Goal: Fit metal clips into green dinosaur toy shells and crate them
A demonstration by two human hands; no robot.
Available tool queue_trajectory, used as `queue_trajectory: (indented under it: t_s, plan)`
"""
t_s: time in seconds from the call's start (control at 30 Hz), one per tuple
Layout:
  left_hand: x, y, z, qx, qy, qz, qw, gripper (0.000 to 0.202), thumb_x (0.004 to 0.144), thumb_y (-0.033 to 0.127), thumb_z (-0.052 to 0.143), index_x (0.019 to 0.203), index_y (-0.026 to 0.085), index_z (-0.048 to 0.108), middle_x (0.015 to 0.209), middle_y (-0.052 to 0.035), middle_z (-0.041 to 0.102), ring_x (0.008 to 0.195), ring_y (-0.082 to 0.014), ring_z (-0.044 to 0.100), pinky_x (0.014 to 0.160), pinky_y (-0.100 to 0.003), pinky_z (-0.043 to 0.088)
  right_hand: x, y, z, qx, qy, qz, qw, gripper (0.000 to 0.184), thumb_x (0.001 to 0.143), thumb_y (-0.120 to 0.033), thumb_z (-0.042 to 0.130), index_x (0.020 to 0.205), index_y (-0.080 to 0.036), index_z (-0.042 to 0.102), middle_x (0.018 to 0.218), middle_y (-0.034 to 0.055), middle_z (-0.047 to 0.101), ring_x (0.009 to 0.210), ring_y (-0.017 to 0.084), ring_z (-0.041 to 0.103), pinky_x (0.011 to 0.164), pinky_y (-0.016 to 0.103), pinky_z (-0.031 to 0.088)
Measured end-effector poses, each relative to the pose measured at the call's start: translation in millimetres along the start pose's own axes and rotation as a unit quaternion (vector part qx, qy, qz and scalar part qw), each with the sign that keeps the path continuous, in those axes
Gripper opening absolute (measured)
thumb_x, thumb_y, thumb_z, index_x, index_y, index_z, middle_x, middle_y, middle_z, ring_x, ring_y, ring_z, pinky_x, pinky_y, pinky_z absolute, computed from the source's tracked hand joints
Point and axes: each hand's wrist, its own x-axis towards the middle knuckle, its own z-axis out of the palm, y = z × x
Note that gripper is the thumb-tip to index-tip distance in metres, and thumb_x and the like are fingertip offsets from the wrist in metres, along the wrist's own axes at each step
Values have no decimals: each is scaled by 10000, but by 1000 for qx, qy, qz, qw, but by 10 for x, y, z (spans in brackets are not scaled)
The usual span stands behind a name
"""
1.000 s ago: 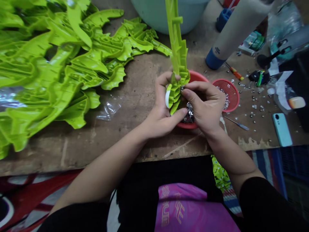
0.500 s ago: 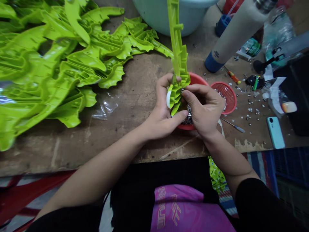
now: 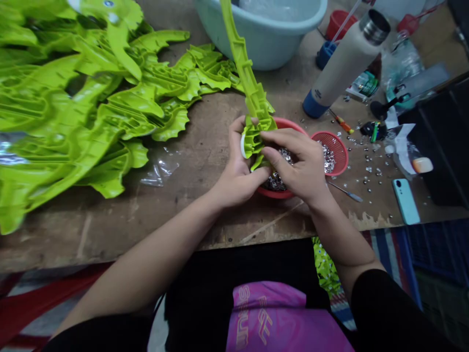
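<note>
My left hand (image 3: 237, 171) grips a long lime-green plastic part (image 3: 252, 139), whose toothed strip rises and leans up to the left. A white piece (image 3: 242, 146) shows at its edge by my left fingers. My right hand (image 3: 296, 166) is curved over a red bowl (image 3: 280, 193), its fingertips by the green part and just above small silvery pieces (image 3: 276, 182) in the bowl. Whether those fingers pinch a piece is hidden.
A large heap of lime-green plastic parts (image 3: 73, 107) covers the wooden bench's left side. A teal basin (image 3: 264, 44) stands behind. To the right are a red mesh basket (image 3: 339, 151), scattered silver studs (image 3: 370, 181), a screwdriver (image 3: 346, 191), a phone (image 3: 405, 200) and a bottle (image 3: 348, 63).
The green part now leans further left. My right hand has eased off its close pinch at the part and spread lower over the bowl. The whole scene has shifted as my head turned.
</note>
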Motion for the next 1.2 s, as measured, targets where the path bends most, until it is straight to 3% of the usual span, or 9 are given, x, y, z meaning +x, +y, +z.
queue_trajectory:
  t_s: [0.13, 0.23, 0.43, 0.57, 0.67, 0.77, 0.97, 1.2]
  plan:
    - [-7, 55, 39, 17, 1, 4, 1000, 850, 930, 439, 896, 1580, 424, 348, 1615, -98, 550, 1477, -323, 638, 1253, -556, 591, -8, -27, 126, -1, 76, 35, 996, 170, 1039, -425, 765, 1011, -264, 815, 1077, 47, 841, 1096, 231, 788, 1030, 442, 677]
    - [-15, 87, 70, 65, 19, 26, 997, 750, 989, 434, 819, 1581, 422, 359, 1649, -99, 487, 1508, -313, 595, 1272, -548, 580, -21, -73, 182, -2, 90, 34, 995, 128, 1026, -369, 756, 958, -266, 790, 1073, 50, 835, 1145, 235, 779, 1027, 437, 670]
    - [-4, 84, 125, 151, 56, 70, 984, 574, 1037, 484, 737, 1541, 423, 469, 1699, -79, 424, 1658, -353, 419, 1426, -664, 340, -8, -193, 27, -9, 48, 12, 999, 115, 1053, -323, 699, 996, -274, 787, 1055, 27, 832, 1040, 210, 782, 994, 425, 669]
    - [29, -5, 116, 181, 39, 131, 974, 725, 979, 607, 791, 1578, 391, 445, 1702, -79, 413, 1720, -386, 279, 1446, -699, 223, -7, -204, -64, -72, 3, 8, 997, 137, 1082, -349, 662, 1009, -280, 754, 1108, 37, 815, 1100, 239, 763, 1069, 486, 640]
    - [29, -41, 77, 190, 30, 134, 972, 830, 919, 638, 840, 1598, 373, 443, 1674, -103, 424, 1697, -422, 313, 1426, -721, 240, -18, -157, -33, -114, 5, -32, 993, 172, 1129, -346, 587, 1017, -278, 698, 1152, 59, 797, 1180, 255, 732, 1101, 499, 605]
    - [10, -2, 32, 141, 22, 84, 986, 818, 916, 617, 860, 1572, 392, 426, 1676, -97, 418, 1648, -403, 413, 1406, -692, 323, -33, -104, 33, -96, 32, -58, 993, 201, 1156, -361, 519, 1022, -268, 637, 1117, 77, 775, 1140, 244, 720, 1045, 460, 608]
    - [-2, 100, -35, 59, -10, -12, 998, 844, 854, 556, 939, 1514, 414, 434, 1579, -72, 519, 1481, -356, 605, 1285, -592, 540, -6, -25, -20, -11, -3, 55, 998, 246, 1127, -431, 550, 983, -256, 644, 1000, 33, 743, 945, 191, 702, 890, 375, 644]
    - [16, 72, -5, 9, -9, -56, 998, 904, 773, 591, 989, 1483, 399, 461, 1519, -93, 588, 1451, -382, 639, 1179, -577, 625, 27, 75, -146, 87, -42, 165, 982, 323, 1028, -522, 773, 917, -227, 700, 880, 0, 723, 946, 189, 767, 867, 357, 699]
